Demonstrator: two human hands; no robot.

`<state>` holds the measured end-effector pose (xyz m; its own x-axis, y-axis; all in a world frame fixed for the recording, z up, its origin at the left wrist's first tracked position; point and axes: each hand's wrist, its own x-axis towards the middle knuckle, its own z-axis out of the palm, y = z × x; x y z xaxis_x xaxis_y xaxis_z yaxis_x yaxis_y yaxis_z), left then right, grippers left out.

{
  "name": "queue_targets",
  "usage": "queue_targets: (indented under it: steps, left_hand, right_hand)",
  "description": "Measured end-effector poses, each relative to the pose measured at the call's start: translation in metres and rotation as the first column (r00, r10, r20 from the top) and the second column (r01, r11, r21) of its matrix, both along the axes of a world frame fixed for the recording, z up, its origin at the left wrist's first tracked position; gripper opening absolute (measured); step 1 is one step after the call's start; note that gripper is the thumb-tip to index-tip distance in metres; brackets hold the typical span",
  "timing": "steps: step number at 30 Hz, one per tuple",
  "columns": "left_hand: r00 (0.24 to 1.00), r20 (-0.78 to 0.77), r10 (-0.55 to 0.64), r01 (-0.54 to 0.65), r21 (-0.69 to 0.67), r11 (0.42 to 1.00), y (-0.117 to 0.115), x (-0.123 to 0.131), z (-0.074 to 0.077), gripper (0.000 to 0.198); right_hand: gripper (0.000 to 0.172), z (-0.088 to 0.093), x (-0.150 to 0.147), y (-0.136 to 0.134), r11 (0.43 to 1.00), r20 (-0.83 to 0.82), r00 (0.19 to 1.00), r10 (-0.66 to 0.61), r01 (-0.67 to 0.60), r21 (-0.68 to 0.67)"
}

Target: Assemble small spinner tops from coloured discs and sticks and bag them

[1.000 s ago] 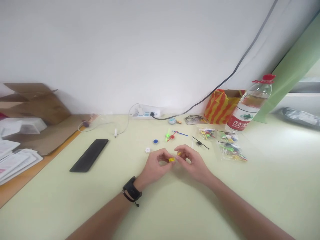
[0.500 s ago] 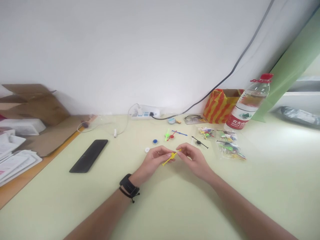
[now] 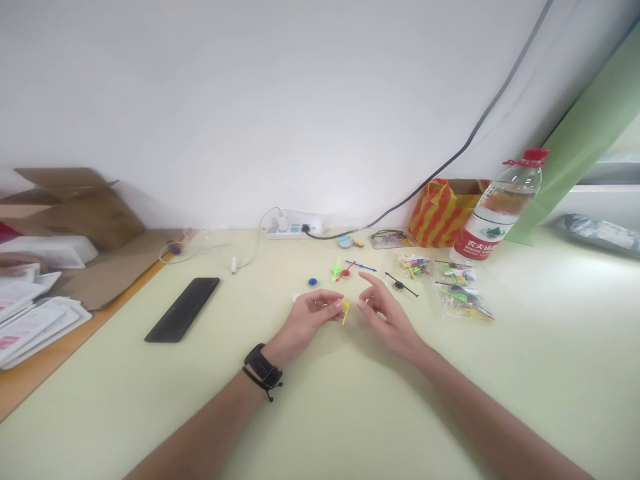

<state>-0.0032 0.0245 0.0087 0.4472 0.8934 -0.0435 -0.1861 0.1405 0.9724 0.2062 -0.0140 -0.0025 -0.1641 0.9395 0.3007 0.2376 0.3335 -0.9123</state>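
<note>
My left hand (image 3: 313, 320) pinches a small yellow plastic spinner arrow (image 3: 345, 312) between thumb and fingers; part of it is hidden by the fingertips. Just to its right, my right hand (image 3: 386, 315) is open, index finger raised and apart from the thumb, with nothing in it. Beyond the hands lie a red spinner piece (image 3: 345, 274), a green one (image 3: 337, 269) and a blue arrow (image 3: 361, 266). A blue disc (image 3: 313, 282) sits behind my left hand, and a white disc (image 3: 295, 298) is partly covered by it. A black arrow with a round base (image 3: 399, 285) lies behind my right hand.
Clear bags of coloured pieces (image 3: 463, 300) lie to the right, near a large water bottle (image 3: 495, 207) and a striped bag (image 3: 440, 212). A black phone-like slab (image 3: 183, 310) is at left, a power strip (image 3: 295, 225) by the wall, a cardboard box (image 3: 85, 213) far left.
My right hand has let go of the yellow spinner arrow and its index finger has lifted. The arrow has turned more upright in my left hand. The view has shifted slightly.
</note>
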Motion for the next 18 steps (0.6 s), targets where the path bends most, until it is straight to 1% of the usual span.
queue_targets:
  steps: [2,4,5,6,7,8,10,11,12,13,15,16,17,18]
  left_hand:
    - [1.0,0.003,0.011,-0.011,-0.008,1.0,0.0008,-0.0005,0.0001,0.03]
    - [1.0,0.0,0.014,-0.014,-0.014,1.0,0.0013,-0.0009,-0.0006,0.03]
    - [1.0,-0.002,0.013,-0.013,-0.015,1.0,0.0014,-0.001,-0.001,0.03]
    - [1.0,-0.004,0.012,-0.012,-0.015,1.0,0.0014,-0.001,-0.0015,0.03]
    - [1.0,-0.004,0.01,-0.01,-0.015,1.0,0.0013,-0.001,-0.002,0.03]
    - [1.0,-0.005,0.01,-0.01,-0.015,1.0,0.0012,-0.0009,-0.0024,0.03]
    - [1.0,-0.006,0.016,-0.016,-0.013,1.0,0.001,-0.0007,-0.0029,0.03]
    - [1.0,-0.007,0.019,-0.019,-0.013,1.0,0.001,-0.0006,-0.0031,0.03]
    - [1.0,-0.009,0.024,-0.024,-0.015,1.0,0.001,-0.0005,-0.0032,0.03]
    - [1.0,-0.01,0.026,-0.026,-0.017,1.0,0.001,-0.0005,-0.0032,0.03]
    - [1.0,-0.007,0.022,-0.022,-0.02,1.0,0.001,-0.0005,-0.0032,0.031]
    - [1.0,-0.004,0.017,-0.017,-0.02,1.0,0.001,-0.0005,-0.0031,0.031]
    - [1.0,-0.002,0.011,-0.011,-0.019,1.0,0.001,-0.0006,-0.003,0.031]
    - [1.0,-0.001,0.007,-0.007,-0.019,1.0,0.0009,-0.0006,-0.0029,0.031]
  right_hand:
    - [0.064,-0.0004,-0.002,-0.0017,1.0,-0.023,1.0,-0.018,0.018,-0.01]
    - [0.07,-0.0004,-0.0033,-0.0029,0.999,-0.071,0.997,-0.035,0.035,-0.01]
    - [0.066,0.0,-0.0033,-0.0031,0.999,-0.091,0.995,-0.05,0.049,-0.006]
    - [0.056,0.0008,-0.0027,-0.003,0.998,-0.097,0.994,-0.058,0.058,-0.003]
    - [0.041,0.0019,-0.0016,-0.0025,0.999,-0.082,0.996,-0.045,0.044,-0.012]
    - [0.032,0.0034,-0.0001,-0.0017,0.999,-0.049,0.999,-0.005,0.003,-0.044]
    - [0.057,0.0063,0.0032,0.0003,0.982,0.025,0.993,0.111,-0.106,-0.153]
    - [0.063,0.0075,0.0045,0.0012,0.97,0.043,0.987,0.153,-0.141,-0.197]
    - [0.063,0.0084,0.0053,0.0019,0.966,0.044,0.986,0.162,-0.149,-0.213]
    - [0.056,0.009,0.0056,0.0023,0.971,0.029,0.99,0.138,-0.13,-0.199]
    - [0.034,0.0091,0.0047,0.002,0.99,-0.024,0.998,0.056,-0.059,-0.125]
    - [0.039,0.0088,0.0037,0.0014,0.995,-0.05,0.998,0.026,-0.031,-0.097]
    - [0.053,0.0085,0.0027,0.0006,0.997,-0.072,0.997,0.003,-0.009,-0.082]
    - [0.062,0.0083,0.0019,-0.0002,0.997,-0.086,0.996,-0.017,0.011,-0.074]
